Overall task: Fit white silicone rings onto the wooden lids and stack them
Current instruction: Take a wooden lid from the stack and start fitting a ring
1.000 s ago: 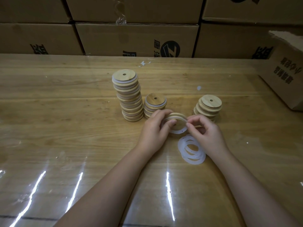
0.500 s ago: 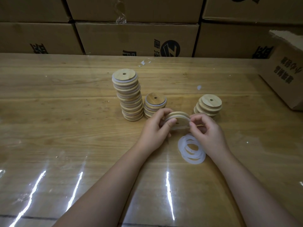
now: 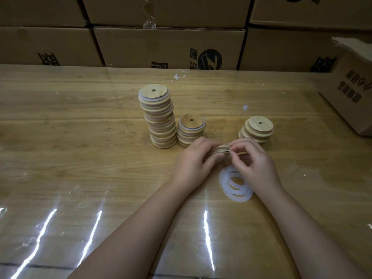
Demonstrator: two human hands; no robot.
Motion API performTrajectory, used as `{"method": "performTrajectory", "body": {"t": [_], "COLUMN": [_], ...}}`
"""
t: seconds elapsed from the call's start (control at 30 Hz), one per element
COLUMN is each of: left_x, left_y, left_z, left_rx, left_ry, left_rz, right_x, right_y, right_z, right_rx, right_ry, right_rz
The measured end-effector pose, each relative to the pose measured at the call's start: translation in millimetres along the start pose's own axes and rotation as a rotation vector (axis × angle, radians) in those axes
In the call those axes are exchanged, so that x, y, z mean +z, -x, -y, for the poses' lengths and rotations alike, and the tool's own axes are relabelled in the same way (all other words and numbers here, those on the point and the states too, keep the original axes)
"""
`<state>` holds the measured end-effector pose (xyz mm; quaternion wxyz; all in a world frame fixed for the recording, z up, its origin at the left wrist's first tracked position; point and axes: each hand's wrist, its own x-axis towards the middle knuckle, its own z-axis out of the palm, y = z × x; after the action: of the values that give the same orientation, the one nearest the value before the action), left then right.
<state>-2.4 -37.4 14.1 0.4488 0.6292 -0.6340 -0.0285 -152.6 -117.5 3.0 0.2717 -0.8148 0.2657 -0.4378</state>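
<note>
Cardboard boxes point(image 3: 169, 47) wall off the back of a wooden table point(image 3: 70, 137) w/ a glossy clear cover. Left hand point(image 3: 193, 160) grips a wooden lid point(image 3: 220, 148) edge-on, just above the table; right hand point(image 3: 255, 160) pinches a thin white ring point(image 3: 226, 151) at the lid's rim, apparently working it on. Spare rings point(image 3: 235, 184) lie just below the right hand. Tall finished stack point(image 3: 158, 119) leans a bit, short stack point(image 3: 191, 129) beside it, bare lids point(image 3: 256, 129) to the right. Risk: ring seats unevenly or snaps off if stretched one-sided; an elbow nudge could topple the tall stack.
</note>
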Motion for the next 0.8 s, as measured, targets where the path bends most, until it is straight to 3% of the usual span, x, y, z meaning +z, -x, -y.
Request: {"method": "performTrajectory", "body": {"t": [0.3,0.8], "left_x": [0.2,-1.9], "left_y": [-0.7,-2.7], "left_z": [0.1,3.4], "left_rx": [-0.008,-0.127], "left_ry": [0.036,0.235], "left_rz": [-0.049,-0.07], "right_x": [0.0,-0.2], "right_y": [0.0,-0.5], "right_z": [3.0,0.3], "right_rx": [0.032,0.073], "right_ry": [0.096,0.057], "right_rz": [-0.002,0.015]}}
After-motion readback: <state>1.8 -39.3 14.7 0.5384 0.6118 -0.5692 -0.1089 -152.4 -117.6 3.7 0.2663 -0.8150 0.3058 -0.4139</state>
